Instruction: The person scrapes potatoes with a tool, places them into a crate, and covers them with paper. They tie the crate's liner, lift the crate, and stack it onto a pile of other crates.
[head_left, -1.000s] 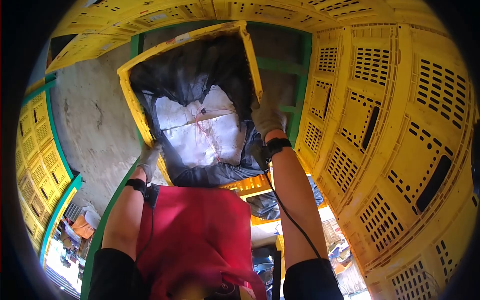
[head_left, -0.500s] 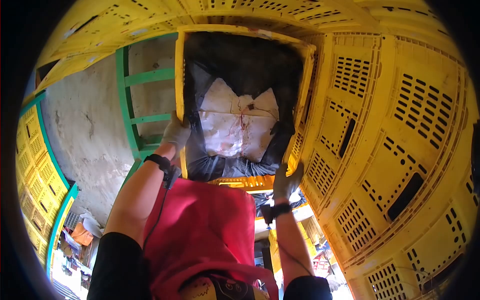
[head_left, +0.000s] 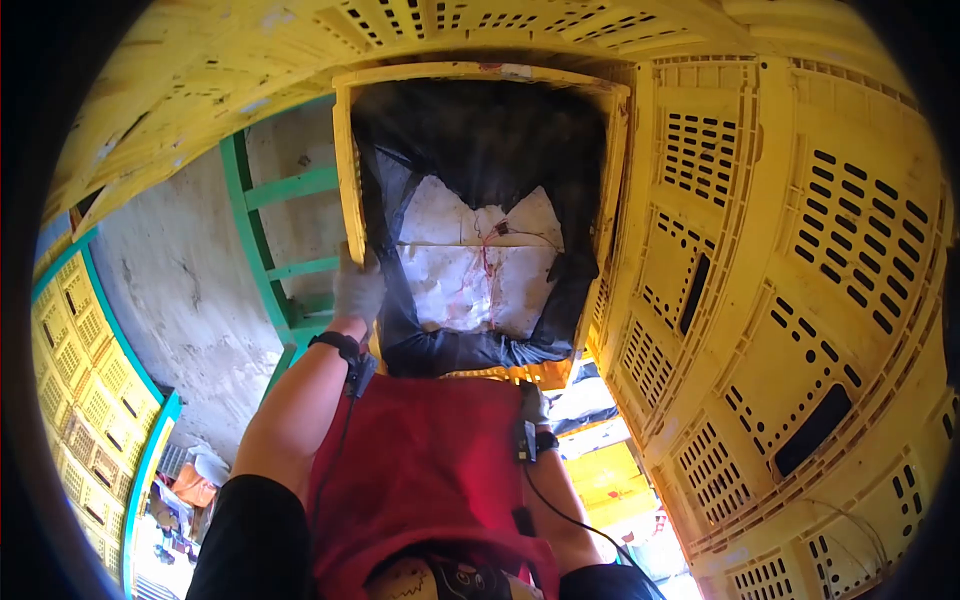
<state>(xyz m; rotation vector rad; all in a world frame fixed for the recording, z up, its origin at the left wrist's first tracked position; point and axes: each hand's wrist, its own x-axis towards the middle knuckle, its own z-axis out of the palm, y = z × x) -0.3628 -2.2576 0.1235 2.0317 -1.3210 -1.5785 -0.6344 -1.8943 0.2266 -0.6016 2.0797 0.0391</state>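
Directly in front of me is a yellow plastic crate (head_left: 345, 170) lined with black plastic sheeting (head_left: 480, 110). Inside it lies a creased white sheet (head_left: 470, 280) with reddish stains and thin reddish strands. My left hand (head_left: 358, 290), in a pale glove, is closed on the crate's left rim near the front corner. Below the crate's front edge, close to the red apron (head_left: 420, 440), is my gloved right hand (head_left: 535, 405). Its fingers are mostly hidden, so I cannot tell whether it grips the crate.
Stacked yellow crates (head_left: 740, 270) form a wall close on the right. A green metal frame (head_left: 255, 210) stands left of the lined crate, against a grey wall (head_left: 170, 310). More yellow crates (head_left: 90, 390) are at the far left. A black cable (head_left: 575, 515) hangs by my right forearm.
My right hand has left the crate's front right corner and moved left and down, below the front edge. My left hand stays on the left rim; the crate sits slightly lower in view.
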